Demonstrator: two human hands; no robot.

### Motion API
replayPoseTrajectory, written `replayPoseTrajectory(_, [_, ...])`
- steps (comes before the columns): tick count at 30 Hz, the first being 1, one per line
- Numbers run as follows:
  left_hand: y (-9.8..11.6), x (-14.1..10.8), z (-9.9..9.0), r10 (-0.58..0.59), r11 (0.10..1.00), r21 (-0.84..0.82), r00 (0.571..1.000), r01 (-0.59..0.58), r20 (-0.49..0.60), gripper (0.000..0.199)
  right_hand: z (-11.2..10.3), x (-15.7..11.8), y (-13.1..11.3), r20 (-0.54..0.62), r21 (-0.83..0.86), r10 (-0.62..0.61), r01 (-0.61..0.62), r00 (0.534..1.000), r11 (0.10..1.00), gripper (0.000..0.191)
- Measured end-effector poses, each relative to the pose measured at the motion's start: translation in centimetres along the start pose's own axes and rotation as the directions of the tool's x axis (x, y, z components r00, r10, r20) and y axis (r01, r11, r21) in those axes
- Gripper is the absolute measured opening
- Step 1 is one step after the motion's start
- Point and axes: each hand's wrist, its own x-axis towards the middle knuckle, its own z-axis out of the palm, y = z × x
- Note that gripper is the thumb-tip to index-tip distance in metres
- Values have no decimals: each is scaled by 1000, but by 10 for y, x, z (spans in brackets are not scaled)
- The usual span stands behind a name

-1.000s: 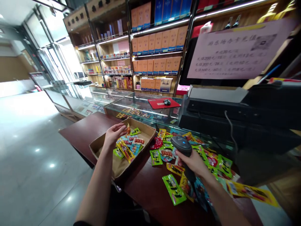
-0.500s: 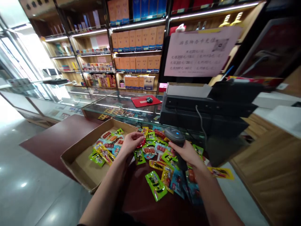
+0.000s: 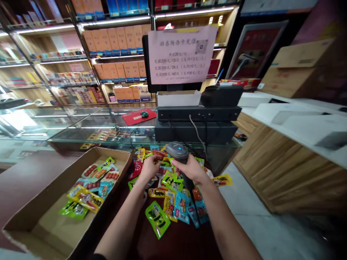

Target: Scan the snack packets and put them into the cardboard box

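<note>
My right hand (image 3: 191,169) is wrapped round the handle of a dark grey barcode scanner (image 3: 176,150), its blue light lit on top. Below it lies a heap of small snack packets, among them a green packet (image 3: 157,219), a yellow packet (image 3: 170,205) and a blue packet (image 3: 181,206). At the heap's left side, my left hand (image 3: 150,168) has its fingers curled down among the packets; what they grip, if anything, is hidden. Just left of those fingers is a red packet (image 3: 137,168). An open cardboard box (image 3: 51,225) on the left holds several sausage and snack packets (image 3: 90,180).
Behind the heap stands a glass counter (image 3: 81,135) with a red mouse pad (image 3: 132,117) and mouse. A black till unit (image 3: 195,128) with trailing cables and a pink price sign (image 3: 180,54) rises beyond. A wooden cabinet (image 3: 273,169) stands right.
The view has swung right. My left hand has moved right across the heap, away from the red packet and closer to the scanner. The scanner stays in my right hand.
</note>
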Motion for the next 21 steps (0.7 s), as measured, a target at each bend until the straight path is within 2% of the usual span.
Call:
replayPoseTrajectory(3, [2, 1, 10, 119, 940, 318, 992, -125, 39, 37, -4, 0, 1, 3, 2, -31, 31, 1000, 1000, 20])
replayPoseTrajectory(6, [2, -1, 14, 189, 823, 515, 971, -238, 148, 38, -6, 0, 2, 11, 13, -54, 54, 998, 998, 21])
replayPoseTrajectory(9, [5, -3, 11, 159, 751, 608, 964, -257, 211, 34, -4, 0, 0, 16, 38, -51, 50, 999, 998, 21])
replayPoseTrajectory(12, [11, -8, 4, 96, 716, 663, 972, -218, 216, 34, -1, -1, -1, 28, 44, -45, 44, 999, 998, 21])
replayPoseTrajectory(15, [11, -12, -7, 48, 721, 670, 977, -177, 207, 26, 0, -2, -1, 29, 25, -46, 45, 999, 999, 20])
replayPoseTrajectory(17, [6, -13, -15, 27, 779, 613, 984, -130, 175, 20, 1, -3, -1, 40, 18, -53, 52, 998, 998, 19])
replayPoseTrajectory(19, [-2, -13, -25, -7, 887, 458, 993, -50, 122, 19, 2, -4, 0, 56, 15, -58, 57, 997, 998, 19])
replayPoseTrajectory(21, [-10, -12, -36, -43, 972, 233, 997, 28, 58, 22, 4, -5, 0, 64, 17, -63, 62, 996, 998, 19])
